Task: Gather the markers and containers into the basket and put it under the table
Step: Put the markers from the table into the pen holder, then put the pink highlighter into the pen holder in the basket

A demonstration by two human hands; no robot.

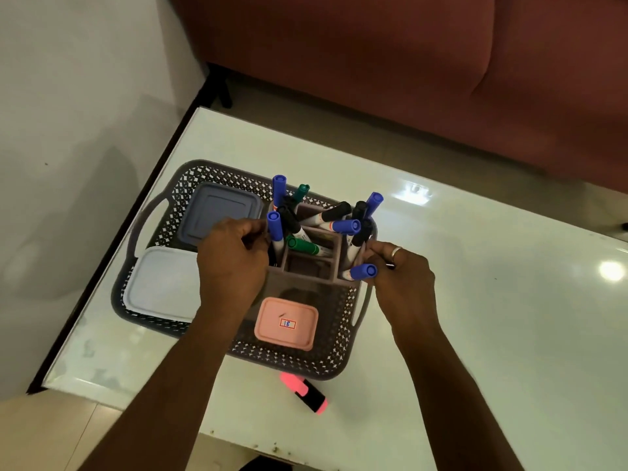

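A grey lattice basket [190, 180] sits on the white table. Inside it lie a grey-blue lidded container [221, 212], a pale blue lidded container [163, 283] and a pink container [287, 322] labelled 18. A brown compartment organiser [307, 266] full of several blue, black and green markers [343, 226] stands in the basket's right half. My left hand [234, 263] grips the organiser's left side. On its right side, my right hand [402, 277] holds the organiser. A pink highlighter [304, 392] lies on the table just in front of the basket.
The white table [475, 300] has a dark edge on the left, with pale floor [68, 130] beyond it. A reddish-brown sofa [407, 62] stands behind the table. The basket has handles at its left and right ends.
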